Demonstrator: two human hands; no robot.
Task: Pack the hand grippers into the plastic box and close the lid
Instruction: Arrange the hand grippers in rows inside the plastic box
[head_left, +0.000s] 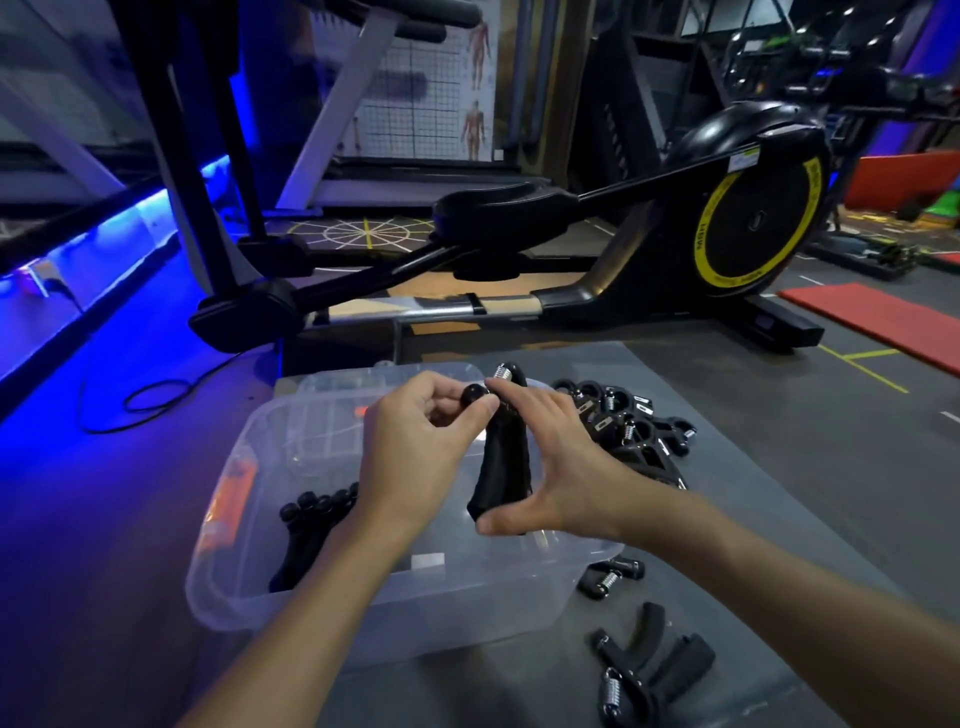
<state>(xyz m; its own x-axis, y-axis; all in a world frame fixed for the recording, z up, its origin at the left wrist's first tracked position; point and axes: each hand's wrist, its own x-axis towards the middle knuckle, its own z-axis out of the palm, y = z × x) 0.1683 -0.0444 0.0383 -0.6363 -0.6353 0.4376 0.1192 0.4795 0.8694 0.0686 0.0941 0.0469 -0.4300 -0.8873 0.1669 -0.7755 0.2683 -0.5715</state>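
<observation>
Black elliptical trainer with yellow-ringed flywheel (748, 218) behind. Clear plastic storage box (322, 603), lid off, several black grippers inside at left. Right hand (566, 467) clamps black spring hand gripper (501, 467) upright above box; left hand (415, 441) pinches its round knob. Loose black grippers pile (628, 426) right.

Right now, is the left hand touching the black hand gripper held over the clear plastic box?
Touching. The head view shows the left hand pinching the black hand gripper's round knob.

dim room, blue strip light (119, 228) glowing at left; wide-angle bending at edges, background soft and blurred.
</observation>
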